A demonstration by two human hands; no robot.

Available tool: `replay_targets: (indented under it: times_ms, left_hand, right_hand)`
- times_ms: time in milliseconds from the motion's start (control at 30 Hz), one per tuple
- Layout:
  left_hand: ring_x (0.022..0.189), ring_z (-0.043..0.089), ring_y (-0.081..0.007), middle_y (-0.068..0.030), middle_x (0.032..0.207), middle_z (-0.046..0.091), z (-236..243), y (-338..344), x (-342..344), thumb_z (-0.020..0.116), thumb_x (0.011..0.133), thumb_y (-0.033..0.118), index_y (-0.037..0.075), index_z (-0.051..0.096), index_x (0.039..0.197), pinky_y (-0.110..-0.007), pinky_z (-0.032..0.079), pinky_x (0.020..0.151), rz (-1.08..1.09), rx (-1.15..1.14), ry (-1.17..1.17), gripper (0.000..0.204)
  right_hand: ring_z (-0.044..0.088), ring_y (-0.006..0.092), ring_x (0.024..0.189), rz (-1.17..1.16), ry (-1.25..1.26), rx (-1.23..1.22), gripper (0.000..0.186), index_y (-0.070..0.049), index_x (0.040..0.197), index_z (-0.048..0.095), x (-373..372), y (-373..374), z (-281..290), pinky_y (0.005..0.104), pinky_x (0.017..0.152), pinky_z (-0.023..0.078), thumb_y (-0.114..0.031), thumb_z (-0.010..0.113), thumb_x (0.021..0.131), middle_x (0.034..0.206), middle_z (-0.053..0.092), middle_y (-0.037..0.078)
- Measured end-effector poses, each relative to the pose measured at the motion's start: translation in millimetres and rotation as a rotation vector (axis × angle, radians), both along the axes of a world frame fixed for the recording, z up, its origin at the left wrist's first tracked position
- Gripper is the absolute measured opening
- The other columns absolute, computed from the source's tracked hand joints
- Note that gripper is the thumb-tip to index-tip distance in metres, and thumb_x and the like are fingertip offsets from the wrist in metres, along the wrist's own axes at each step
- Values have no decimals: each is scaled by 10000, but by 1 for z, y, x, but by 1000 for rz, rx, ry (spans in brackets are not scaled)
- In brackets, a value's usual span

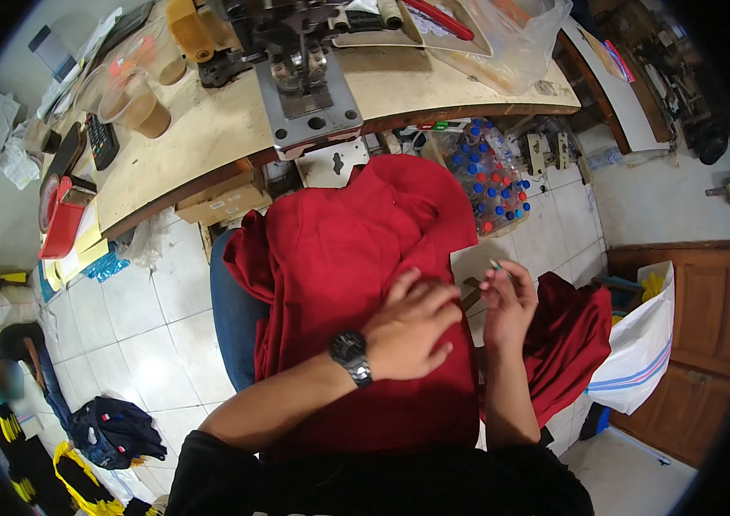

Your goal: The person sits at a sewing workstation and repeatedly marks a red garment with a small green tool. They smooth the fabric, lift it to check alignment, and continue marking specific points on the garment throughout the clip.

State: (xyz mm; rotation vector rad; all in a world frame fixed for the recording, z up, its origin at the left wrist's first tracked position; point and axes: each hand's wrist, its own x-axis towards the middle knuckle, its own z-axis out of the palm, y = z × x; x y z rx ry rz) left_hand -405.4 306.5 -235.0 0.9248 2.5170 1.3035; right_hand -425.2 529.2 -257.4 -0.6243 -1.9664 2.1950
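Note:
A red garment (339,241) lies spread over my lap, below the worktable's front edge. My left hand (410,328), with a dark watch on the wrist, rests on the fabric with its fingers apart and curved. To its right my right hand (507,301) is raised at the garment's edge, pinching a small slim teal item (497,266) between thumb and forefinger; what it is, I cannot tell. More red cloth (573,340) hangs to the right of my right forearm.
Ahead, a worktable (202,120) bears a dark metal machine (300,64), plastic cups (146,116) and papers. A crate of capped bottles (490,185) sits below. A white sack (640,353) stands by a wooden cabinet (709,318). A person (25,353) and a backpack (111,430) are at left.

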Motion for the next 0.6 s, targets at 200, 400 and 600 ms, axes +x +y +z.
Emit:
replay_targets:
  times_ms: [200, 400, 600]
  left_hand:
    - [1460, 516, -304, -125, 1429, 631, -29, 15, 25, 749, 933, 273, 70, 700, 1179, -637, 205, 1300, -176, -64, 140, 323]
    - [1498, 444, -422, -231, 1575, 513, 9, 6, 5, 800, 892, 350, 98, 671, 1097, -651, 246, 1214, 509, -43, 173, 349]
    - [1451, 499, -413, -228, 1544, 532, -4, 32, 32, 720, 974, 381, 81, 688, 1160, -570, 340, 1234, -2, -193, 66, 355]
  right_hand:
    - [692, 166, 791, -24, 88, -56, 112, -80, 1078, 646, 41, 74, 26, 273, 692, 559, -74, 725, 999, 973, 717, 72]
    - [635, 145, 844, -46, 185, 65, 279, 10, 1227, 679, 60, 150, 58, 282, 740, 498, -223, 634, 1079, 921, 668, 38]
    - [655, 305, 1000, -474, 39, 860, 527, 39, 1234, 629, 107, 288, 50, 436, 890, 512, -469, 564, 1110, 1039, 691, 148]
